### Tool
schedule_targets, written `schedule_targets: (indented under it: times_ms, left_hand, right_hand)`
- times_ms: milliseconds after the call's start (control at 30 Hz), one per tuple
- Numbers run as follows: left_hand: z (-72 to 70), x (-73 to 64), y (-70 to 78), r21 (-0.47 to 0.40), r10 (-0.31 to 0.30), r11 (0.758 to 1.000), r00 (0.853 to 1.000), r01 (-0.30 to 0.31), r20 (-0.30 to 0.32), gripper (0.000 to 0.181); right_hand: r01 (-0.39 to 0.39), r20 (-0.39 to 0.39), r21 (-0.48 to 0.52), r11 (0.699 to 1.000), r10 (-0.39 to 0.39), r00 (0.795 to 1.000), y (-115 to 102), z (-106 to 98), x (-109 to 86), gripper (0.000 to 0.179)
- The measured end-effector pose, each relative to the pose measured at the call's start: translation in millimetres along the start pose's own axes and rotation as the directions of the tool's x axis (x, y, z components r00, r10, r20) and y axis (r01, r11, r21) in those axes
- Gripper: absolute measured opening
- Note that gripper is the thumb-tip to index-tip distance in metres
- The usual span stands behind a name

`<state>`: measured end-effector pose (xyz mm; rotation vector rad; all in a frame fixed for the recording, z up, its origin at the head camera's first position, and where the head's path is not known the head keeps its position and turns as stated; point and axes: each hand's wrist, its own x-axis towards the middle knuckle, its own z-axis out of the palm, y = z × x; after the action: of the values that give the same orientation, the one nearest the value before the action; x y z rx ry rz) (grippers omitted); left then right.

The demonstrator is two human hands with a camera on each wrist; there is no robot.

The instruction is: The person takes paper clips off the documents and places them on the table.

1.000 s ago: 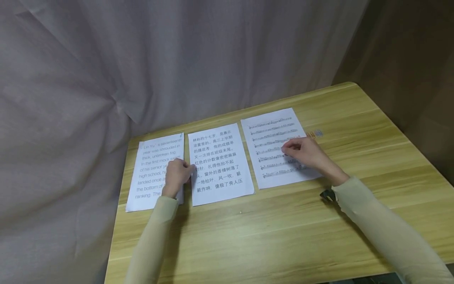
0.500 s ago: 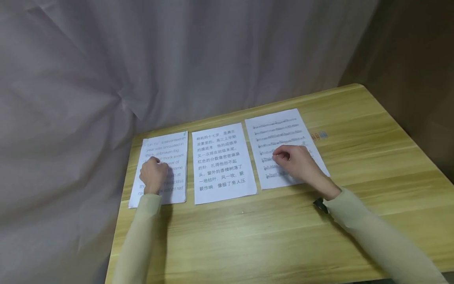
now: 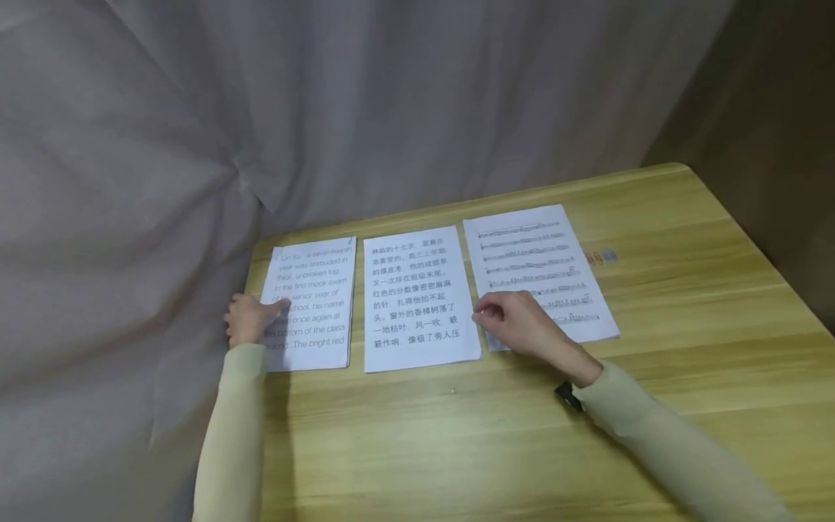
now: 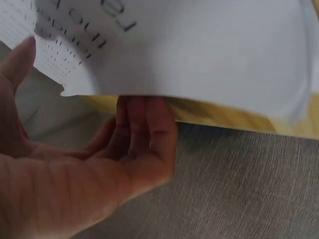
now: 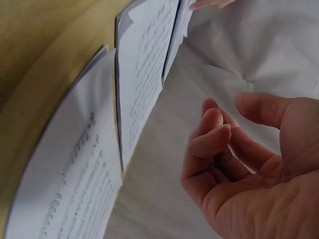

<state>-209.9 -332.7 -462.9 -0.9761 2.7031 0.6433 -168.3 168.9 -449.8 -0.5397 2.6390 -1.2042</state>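
Three stacks of printed paper lie side by side on the wooden table. At the left edge of the English-text stack (image 3: 313, 312) is my left hand (image 3: 248, 319), its thumb over the page. In the left wrist view, the fingers (image 4: 149, 129) bend in at the paper's edge, their tips hidden beneath it. A small green clip (image 3: 349, 241) sits on that stack's top right corner. My right hand (image 3: 518, 322) hovers between the Chinese-text stack (image 3: 417, 297) and the sheet music (image 3: 535, 264). Its fingers curl loosely with nothing between them in the right wrist view.
Several small clips, orange (image 3: 592, 258) and blue-grey (image 3: 609, 255), lie to the right of the sheet music. A grey curtain (image 3: 391, 109) hangs behind and to the left of the table (image 3: 457, 435). A black band (image 3: 569, 396) shows at the right cuff.
My left hand has moved left across the English-text stack, from its right side to its left edge. The right hand has drifted left off the sheet music's middle. The view has shifted slightly.
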Motion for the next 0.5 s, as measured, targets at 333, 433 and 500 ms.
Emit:
schedule_targets:
  times_ms: [333, 433, 500]
  left_hand:
    - [-9.8, 14.6, -11.5, -0.071, 0.053, 0.996, 0.994, -0.047, 0.093, 0.085]
    - [-9.6, 14.2, -13.1, -0.111, 0.064, 0.992, 0.993, -0.054, 0.095, 0.066]
    - [-9.6, 12.2, -14.2, -0.114, 0.074, 0.992, 0.992, -0.062, 0.100, 0.059]
  right_hand:
    - [-0.061, 0.062, -0.005, 0.998, 0.061, 0.996, 7, 3, -2.5, 0.016]
    - [-0.061, 0.060, -0.003, 0.998, 0.061, 0.996, 9, 4, -1.8, 0.016]
    - [-0.063, 0.062, -0.003, 0.998, 0.063, 0.996, 10, 4, -1.4, 0.016]
